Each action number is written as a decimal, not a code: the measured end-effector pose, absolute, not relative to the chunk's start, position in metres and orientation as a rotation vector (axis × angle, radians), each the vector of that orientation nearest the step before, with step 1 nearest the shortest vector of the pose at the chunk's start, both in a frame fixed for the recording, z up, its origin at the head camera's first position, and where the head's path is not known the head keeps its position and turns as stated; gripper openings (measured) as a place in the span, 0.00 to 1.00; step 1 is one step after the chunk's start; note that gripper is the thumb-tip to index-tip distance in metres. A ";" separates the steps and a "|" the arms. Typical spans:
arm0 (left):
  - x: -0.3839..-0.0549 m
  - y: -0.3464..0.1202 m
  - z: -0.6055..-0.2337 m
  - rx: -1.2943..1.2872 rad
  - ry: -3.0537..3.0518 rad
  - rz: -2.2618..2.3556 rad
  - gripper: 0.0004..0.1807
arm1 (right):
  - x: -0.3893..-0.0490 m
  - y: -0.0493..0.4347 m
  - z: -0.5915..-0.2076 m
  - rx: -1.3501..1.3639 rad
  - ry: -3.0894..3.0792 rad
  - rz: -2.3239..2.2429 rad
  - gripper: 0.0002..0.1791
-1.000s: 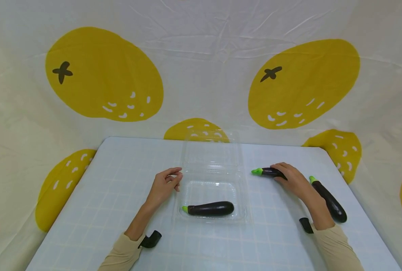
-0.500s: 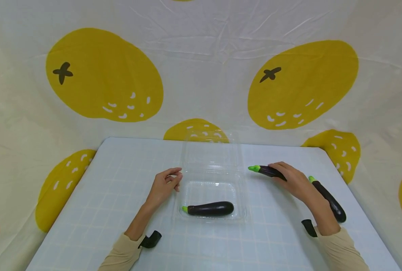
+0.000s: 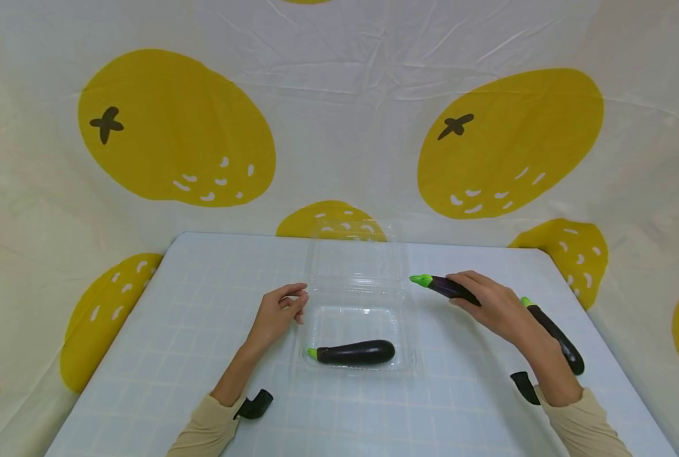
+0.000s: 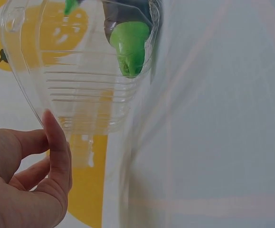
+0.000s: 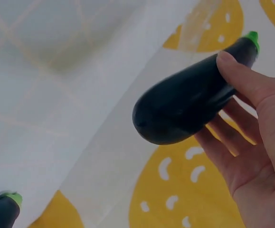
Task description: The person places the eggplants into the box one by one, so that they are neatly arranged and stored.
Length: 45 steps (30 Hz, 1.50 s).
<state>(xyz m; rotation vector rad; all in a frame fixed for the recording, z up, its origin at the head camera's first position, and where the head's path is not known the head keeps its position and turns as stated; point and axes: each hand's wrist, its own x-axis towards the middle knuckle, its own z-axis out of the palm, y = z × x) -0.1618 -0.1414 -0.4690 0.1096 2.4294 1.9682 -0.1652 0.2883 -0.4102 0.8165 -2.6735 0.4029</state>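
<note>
In the head view, a dark purple eggplant with a green stem (image 3: 450,289) is held by my right hand (image 3: 490,304), above the table to the right of the clear plastic clamshell container (image 3: 408,330). The right wrist view shows thumb and fingers on opposite sides of this eggplant (image 5: 180,102). Another eggplant (image 3: 356,352) lies in the container's near part, its stem to the left. My left hand (image 3: 282,311) stays at the container's left side, fingers loosely bent. One fingertip is right at the clear rim in the left wrist view, and the hand (image 4: 33,175) holds nothing visible.
A third eggplant (image 3: 562,343) lies on the table at the right, partly behind my right forearm. The container's open lid (image 3: 356,257) extends toward the table's far edge. A white cloth with yellow fruit prints (image 3: 345,127) hangs behind the white table (image 3: 190,304).
My right hand has lifted the eggplant off the table and moved it slightly left, its stem end tilting up toward the container. The left hand has stayed in place.
</note>
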 end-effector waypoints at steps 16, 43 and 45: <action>-0.164 -0.141 -0.472 0.076 2.449 1.932 0.20 | -0.158 0.254 -0.390 0.979 -2.644 0.365 0.28; -0.166 -0.143 -0.478 0.124 2.434 1.966 0.20 | -0.153 0.194 -0.387 1.264 -2.607 0.430 0.27; -0.166 -0.144 -0.479 0.123 2.429 1.970 0.21 | -0.153 0.190 -0.387 1.284 -2.592 0.429 0.27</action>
